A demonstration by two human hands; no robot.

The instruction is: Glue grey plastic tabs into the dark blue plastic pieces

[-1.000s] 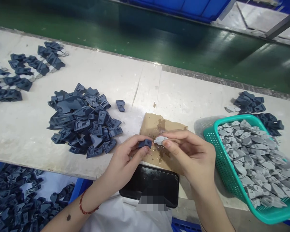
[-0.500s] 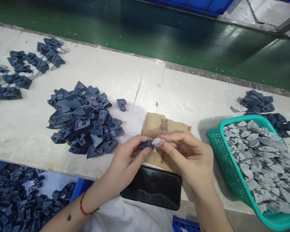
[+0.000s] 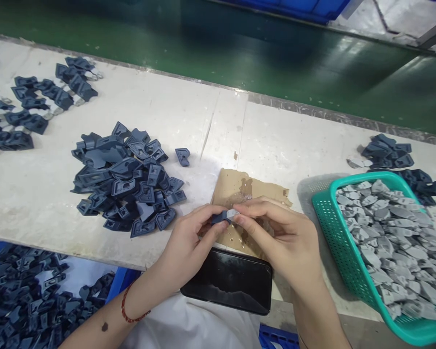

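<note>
Between the thumb and fingers of my left hand [image 3: 194, 237] is a dark blue plastic part [image 3: 220, 217]. My right hand [image 3: 279, 232] pinches a small light grey plastic piece [image 3: 232, 214], whose end meets the right end of the blue part. My fingertips hide some of both pieces. Both hands are just above a stained sheet of brown cardboard [image 3: 227, 186]. Below them lies a black smartphone [image 3: 232, 283] at the table's near edge. A heap of similar blue parts [image 3: 123, 179] is left of my hands, with one lone blue part [image 3: 182, 156] beside it.
A green basket [image 3: 329, 232] full of grey pieces [image 3: 392, 223] stands at the right, with blue parts [image 3: 387, 151] behind it. Joined blue and grey parts [image 3: 54, 94] lie far left on the white table [image 3: 156, 104]. A blue bin [image 3: 118, 286] of blue parts is lower left.
My right hand has moved slightly left, bringing the grey piece up against the blue part. Less of the grey piece's tip shows now. My left hand has hardly moved.
</note>
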